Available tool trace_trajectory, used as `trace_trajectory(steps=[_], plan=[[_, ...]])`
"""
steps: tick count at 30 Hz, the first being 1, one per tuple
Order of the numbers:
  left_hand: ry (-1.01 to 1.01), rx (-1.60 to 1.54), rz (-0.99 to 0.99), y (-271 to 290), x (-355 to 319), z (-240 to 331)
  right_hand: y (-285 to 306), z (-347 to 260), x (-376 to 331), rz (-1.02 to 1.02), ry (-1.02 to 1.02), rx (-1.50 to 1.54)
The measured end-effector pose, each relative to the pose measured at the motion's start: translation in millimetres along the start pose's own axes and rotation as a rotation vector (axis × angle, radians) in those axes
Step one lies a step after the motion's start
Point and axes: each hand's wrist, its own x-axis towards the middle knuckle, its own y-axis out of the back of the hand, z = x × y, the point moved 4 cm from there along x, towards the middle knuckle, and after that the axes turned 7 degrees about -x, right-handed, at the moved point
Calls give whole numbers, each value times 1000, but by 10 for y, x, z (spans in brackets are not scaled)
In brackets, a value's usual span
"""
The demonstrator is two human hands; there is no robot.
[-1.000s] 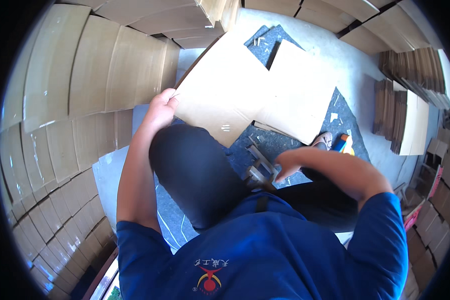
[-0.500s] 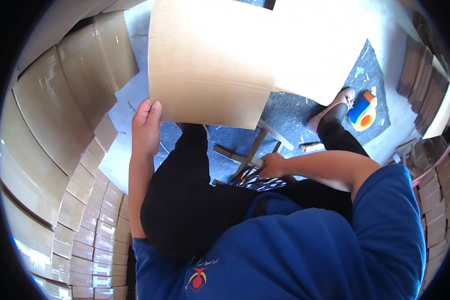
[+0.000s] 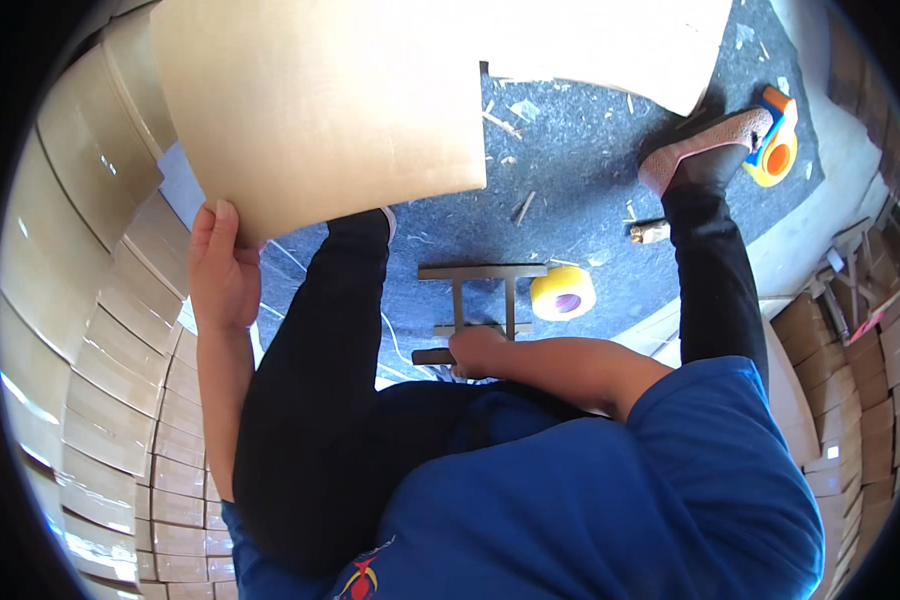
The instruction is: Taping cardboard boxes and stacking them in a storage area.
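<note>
A large flat cardboard sheet (image 3: 320, 120) extends away from me at the upper left. My left hand (image 3: 225, 268) pinches its near left corner, thumb on top. Brightly lit cardboard continues to the right, its far part out of the picture. Low between my legs is a small folding stool (image 3: 482, 272) with a bar frame. My right hand (image 3: 477, 352) is closed round one of its bars, close to my lap. A roll of yellow tape (image 3: 547, 293) lies on the floor beside the stool.
A blue and orange tape dispenser (image 3: 770, 150) lies by my right shoe (image 3: 705, 145). Near that leg is a small brown crumpled piece (image 3: 651, 232). Scraps litter the dark floor mat (image 3: 570, 150). Stacked cardboard boxes (image 3: 100, 350) line the left; more cardboard (image 3: 855, 390) stands at right.
The view has shifted. My right hand and the stool have come closer to my body, and the stool has turned. The tape roll now shows. My left hand still holds the cardboard corner.
</note>
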Motion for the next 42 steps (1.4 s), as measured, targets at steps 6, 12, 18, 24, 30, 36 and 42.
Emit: trace_trajectory(steps=[6, 12, 18, 24, 30, 36, 42], plan=[[-96, 132, -78, -313, -171, -143, 168, 239, 486, -21, 35, -298], [-407, 301, -21, 179, -375, -216, 96, 150, 44, -158, 79, -380], [-561, 430, 397, 1352, -1087, -266, 976, 282, -764, 607, -164, -265], [-672, 238, 353, 1072, -1655, -138, 1330, 508, -1073, 877, -294, -114], [-715, 363, 282, 1011, -980, -659, 1297, 36, -814, 832, -18, 414], [-628, -294, 484, 1081, -599, -694, 1625, 148, -711, 1115, 61, 405], [-223, -480, 757, 1918, -76, -1450, 2560, -414, -418, 1355, -65, 105]])
